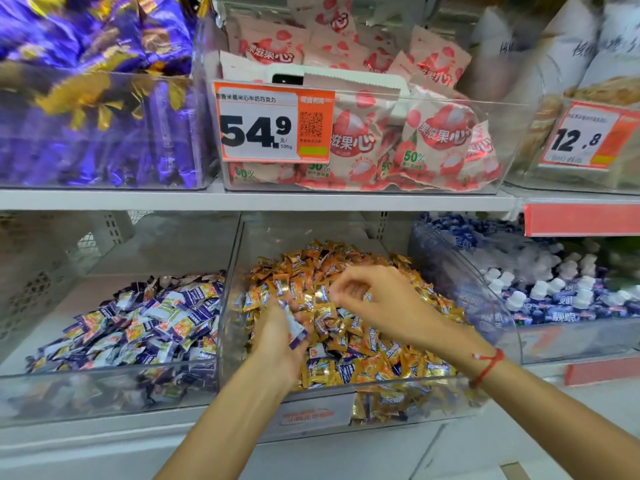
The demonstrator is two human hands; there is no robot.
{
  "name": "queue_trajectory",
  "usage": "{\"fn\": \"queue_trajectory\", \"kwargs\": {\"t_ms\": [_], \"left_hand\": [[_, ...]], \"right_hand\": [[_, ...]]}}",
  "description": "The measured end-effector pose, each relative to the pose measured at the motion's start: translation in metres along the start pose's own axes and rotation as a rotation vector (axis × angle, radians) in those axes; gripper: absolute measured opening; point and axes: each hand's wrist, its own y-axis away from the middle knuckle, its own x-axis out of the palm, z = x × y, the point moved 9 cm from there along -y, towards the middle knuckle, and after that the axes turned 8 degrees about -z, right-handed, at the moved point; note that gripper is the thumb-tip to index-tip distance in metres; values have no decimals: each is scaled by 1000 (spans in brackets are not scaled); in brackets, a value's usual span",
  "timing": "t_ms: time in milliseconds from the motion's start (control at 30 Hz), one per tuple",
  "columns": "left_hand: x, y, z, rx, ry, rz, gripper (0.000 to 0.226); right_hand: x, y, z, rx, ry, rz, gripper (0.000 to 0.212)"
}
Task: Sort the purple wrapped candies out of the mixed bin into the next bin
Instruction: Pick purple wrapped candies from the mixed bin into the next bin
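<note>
The mixed bin [398, 386] is the clear middle one on the lower shelf, heaped with orange wrapped candies [346, 271] and a few purple ones. My left hand [280, 337] lies palm-up in the heap and holds purple and white wrapped candies [294, 327]. My right hand [377, 303] hovers just over the heap with its fingers curled down; whether it pinches a candy I cannot tell. The bin to the left [104, 379] holds a pile of purple wrapped candies [145, 327].
A clear bin of blue candies [554, 299] stands to the right. On the upper shelf [242, 199] are bins of purple and gold sweets [97, 98], pink packets [381, 140] behind a 54.9 price tag [273, 123], and pale bags at right.
</note>
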Motion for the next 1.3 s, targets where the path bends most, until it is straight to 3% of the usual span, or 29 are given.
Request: {"fn": "queue_trajectory", "kwargs": {"t_ms": [133,233,333,400,567,667,767,867,967,1067,1167,1233,1300], "left_hand": [[8,9,-21,233,-209,137,44],[24,22,-31,332,-342,216,50],[33,33,-39,428,-507,258,49],[33,35,-43,539,-668,276,47],[32,35,-43,827,-1006,259,39],[35,44,-47,990,-1164,199,36],[39,51,-49,951,-1050,267,34],[43,61,-56,917,-910,344,33],[38,72,-79,991,-922,334,26],[22,79,-104,1071,-971,274,21],[7,80,-112,1042,-916,288,21],[0,75,-104,982,-889,325,21],[-3,71,-97,977,-891,326,20]], "right_hand": [[56,26,-19,-222,495,556,27],[74,24,-19,-319,687,594,32],[73,16,-23,-255,555,610,24],[59,12,-31,-84,322,557,19],[5,11,-38,391,-525,57,13],[5,16,-32,531,-789,-50,26],[5,14,-20,540,-869,-141,24],[2,8,-5,439,-718,-157,17],[5,0,3,327,-671,-45,17],[22,3,2,56,-153,240,14],[59,20,-21,-133,421,551,39],[66,20,-24,-203,599,520,46],[67,15,-18,-243,608,455,41]]}}
